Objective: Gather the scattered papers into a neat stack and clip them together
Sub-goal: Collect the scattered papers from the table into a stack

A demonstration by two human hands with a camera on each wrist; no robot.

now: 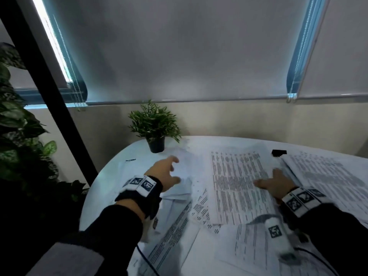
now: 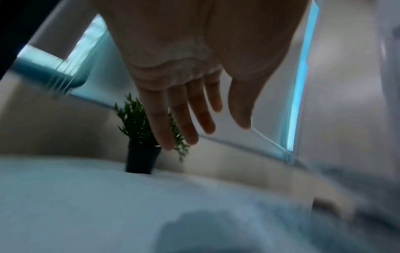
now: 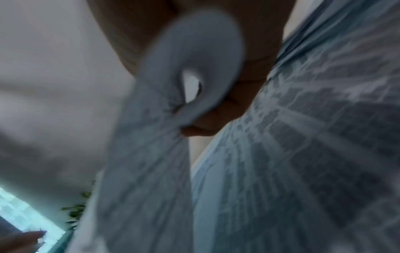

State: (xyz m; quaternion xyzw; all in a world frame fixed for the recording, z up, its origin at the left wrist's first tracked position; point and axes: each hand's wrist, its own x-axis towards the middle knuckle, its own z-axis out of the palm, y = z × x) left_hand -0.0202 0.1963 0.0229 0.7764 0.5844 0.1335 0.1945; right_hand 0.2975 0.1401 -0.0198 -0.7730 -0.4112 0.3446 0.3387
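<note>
Printed papers lie scattered over the white round table (image 1: 111, 176). My right hand (image 1: 266, 177) lies on the right edge of a large printed sheet (image 1: 237, 186). In the right wrist view its fingers (image 3: 203, 126) pinch a curled fold of this sheet (image 3: 303, 154), which is lifted and blurred. My left hand (image 1: 176, 169) hovers with spread fingers over blank white sheets (image 1: 179, 188) at the left. The left wrist view shows the left hand (image 2: 207, 137) holding nothing. A black binder clip (image 1: 278, 152) sits at the far right, apart from both hands.
A small potted plant (image 1: 156, 128) (image 2: 140, 154) stands at the table's far edge, just beyond my left hand. More printed sheets (image 1: 328, 176) lie at the right and near the front (image 1: 171, 236). Large leafy plants (image 1: 18, 136) and a dark post (image 1: 49, 86) stand left of the table.
</note>
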